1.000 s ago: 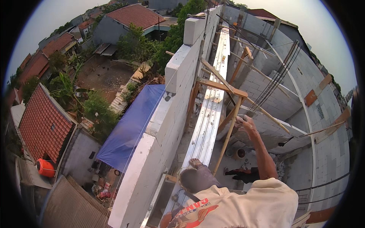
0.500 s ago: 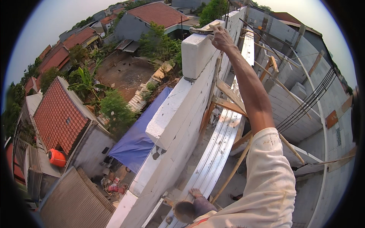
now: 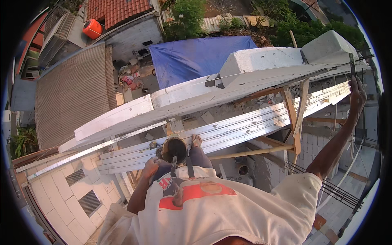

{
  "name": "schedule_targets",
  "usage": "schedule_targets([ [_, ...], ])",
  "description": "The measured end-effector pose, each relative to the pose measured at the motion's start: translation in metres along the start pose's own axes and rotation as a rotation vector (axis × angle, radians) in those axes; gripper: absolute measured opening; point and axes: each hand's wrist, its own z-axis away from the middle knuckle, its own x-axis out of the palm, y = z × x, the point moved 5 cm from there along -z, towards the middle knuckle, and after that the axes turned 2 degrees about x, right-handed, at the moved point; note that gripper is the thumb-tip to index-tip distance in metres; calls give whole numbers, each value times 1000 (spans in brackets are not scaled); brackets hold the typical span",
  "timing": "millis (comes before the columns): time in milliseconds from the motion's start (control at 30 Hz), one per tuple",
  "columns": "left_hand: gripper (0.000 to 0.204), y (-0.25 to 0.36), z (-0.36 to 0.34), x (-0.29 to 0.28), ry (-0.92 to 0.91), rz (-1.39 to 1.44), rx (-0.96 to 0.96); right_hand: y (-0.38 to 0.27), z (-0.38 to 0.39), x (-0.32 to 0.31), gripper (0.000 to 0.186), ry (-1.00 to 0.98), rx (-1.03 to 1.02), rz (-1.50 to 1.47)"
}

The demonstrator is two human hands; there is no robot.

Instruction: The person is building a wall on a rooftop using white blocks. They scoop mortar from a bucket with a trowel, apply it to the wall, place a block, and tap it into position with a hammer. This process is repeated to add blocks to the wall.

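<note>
At the far right, my right hand [image 3: 357, 93] is closed around a thin dark hand tool [image 3: 352, 64], seen nearly edge-on; it looks like a trowel. The tool stands beside the far end of the raised white block [image 3: 330, 48] on top of the wall. My left hand [image 3: 151, 167] is low at the centre, fingers curled closed next to a round, dark-mouthed bucket [image 3: 174, 149]. Whatever that hand grips, if anything, is hidden. My bare foot [image 3: 197, 141] rests on a ribbed metal plank [image 3: 241, 130].
A white block wall [image 3: 183, 96] with a stepped top runs alongside the plank. Wooden braces [image 3: 295, 118] and a bamboo pole [image 3: 253, 152] cross near it. Beyond the wall lie a blue tarp [image 3: 200, 57] and a corrugated roof [image 3: 75, 96]. Thin rods [image 3: 326, 185] stick out at the right.
My view has swung down and left-to-right across the wall, showing my body, left hand and bucket. My right hand, earlier atop the raised block with the tool, now appears at the far right.
</note>
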Motion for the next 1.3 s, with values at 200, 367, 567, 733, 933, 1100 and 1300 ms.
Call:
schedule_targets([
  [200,57,136,-27,-4,-106,498,85,0,275,97,39,-98,69,-254],
  [367,66,214,-38,29,-372,438,396,-82,485,233,33,-583,819,-802],
  [567,59,236,-9,-4,-482,646,544,-217,576,298,33,-924,942,-861],
  [733,38,199,-2,-59,-495,776,457,-305,592,327,40,-1115,638,-912],
  [933,44,154,23,-135,-395,1084,614,-328,650,339,96,-1100,-163,-323],
  [1100,40,89,22,-159,-51,421,412,-319,676,377,76,-1477,176,-232],
  [1300,70,-1,26,-287,733,-326,316,-286,640,437,67,-1257,-691,228],
])
